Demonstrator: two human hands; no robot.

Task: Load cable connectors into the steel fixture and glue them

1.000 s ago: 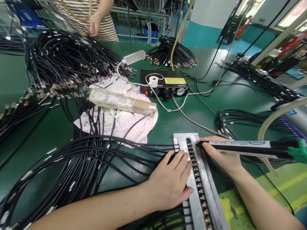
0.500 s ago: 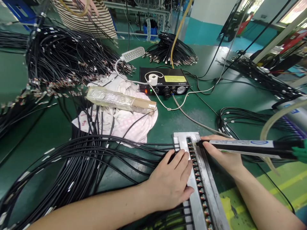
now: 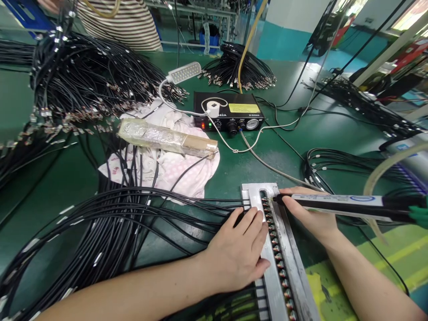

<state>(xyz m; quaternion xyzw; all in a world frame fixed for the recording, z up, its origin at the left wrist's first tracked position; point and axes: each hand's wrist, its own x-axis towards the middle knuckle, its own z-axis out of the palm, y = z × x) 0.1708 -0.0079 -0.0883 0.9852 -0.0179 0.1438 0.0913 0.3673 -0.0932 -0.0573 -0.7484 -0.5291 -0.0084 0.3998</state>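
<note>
My left hand [image 3: 236, 254] lies flat, fingers outstretched, over the left rail of a long metal fixture [image 3: 261, 191] and the black cables [image 3: 187, 218] entering it. A row of small cable ends [image 3: 278, 256] shows in the fixture's slot. Between its thumb and index finger, my right hand [image 3: 314, 218] grips what looks like a black marker pen [image 3: 334, 203] with a white label. The pen's narrow dark tip points at the slot's far end; whether it touches a cable end is too small to tell.
Behind the fixture stands a black control box [image 3: 227, 111] with a gauge and a gooseneck lamp [image 3: 185, 73]. A tape-wrapped bar [image 3: 167, 138] rests on pale cloths [image 3: 187, 178]. Cable bundles [image 3: 90, 76] cover the left; a coil [image 3: 334, 165] lies right. A person in a striped top [image 3: 118, 26] is across the table.
My hands and the pen have barely moved against the fixture. Across the table, the other person's hand has shifted left and the cables near it have moved.
</note>
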